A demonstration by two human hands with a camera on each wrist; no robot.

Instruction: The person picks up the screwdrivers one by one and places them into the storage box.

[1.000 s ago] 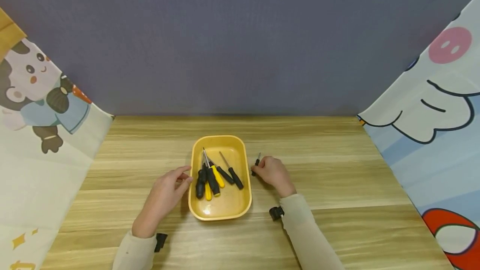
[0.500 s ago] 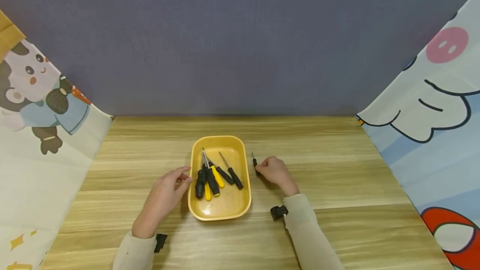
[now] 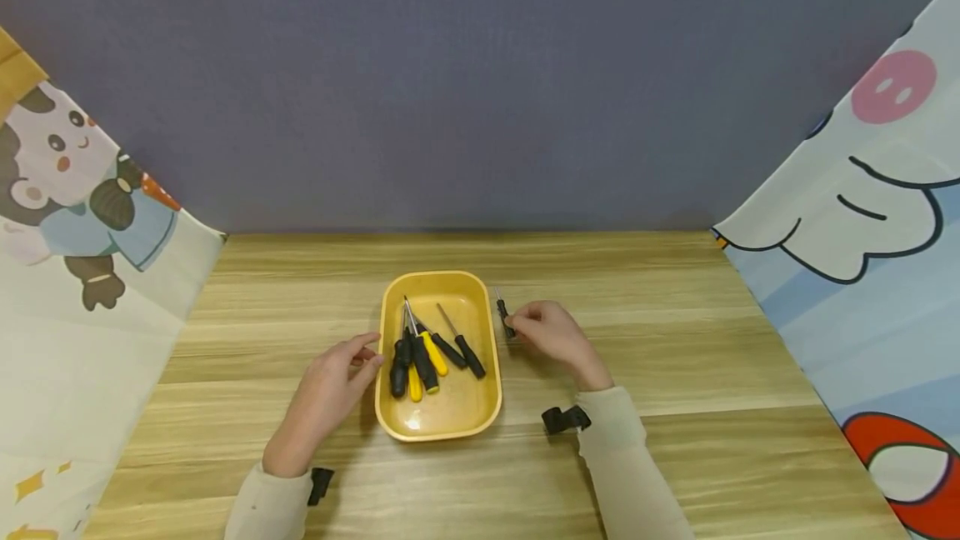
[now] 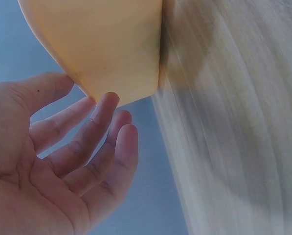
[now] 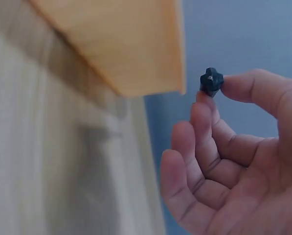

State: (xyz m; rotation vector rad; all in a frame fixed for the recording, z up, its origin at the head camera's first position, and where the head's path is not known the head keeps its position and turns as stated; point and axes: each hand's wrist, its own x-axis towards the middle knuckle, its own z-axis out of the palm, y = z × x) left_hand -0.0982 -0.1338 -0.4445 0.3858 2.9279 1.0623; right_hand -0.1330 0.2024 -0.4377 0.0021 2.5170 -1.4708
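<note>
My right hand (image 3: 557, 332) pinches a small black screwdriver (image 3: 503, 317) between thumb and fingers, just outside the tray's right side, with its thin metal shaft pointing away. In the right wrist view the ridged end of the screwdriver's handle (image 5: 212, 81) faces the camera, above the table. My left hand (image 3: 330, 390) is at the left side of the yellow tray (image 3: 438, 432), thumb and fingertips at its rim, fingers loosely bent. Inside the tray lie several screwdrivers, including a black one (image 3: 471, 357) on the right and a yellow-handled one (image 3: 435, 354) within the pile at left.
The wood-grain table (image 3: 675, 357) runs back to a grey wall (image 3: 480, 90). Cartoon-printed panels stand at the left (image 3: 97, 273) and right (image 3: 870, 215). A black wrist mount (image 3: 566, 420) sits on the right sleeve, and another (image 3: 320, 486) on the left.
My right hand has lifted the small screwdriver and shifted it slightly left and away, nearer the tray's right rim. The left hand and the tray stay where they were.
</note>
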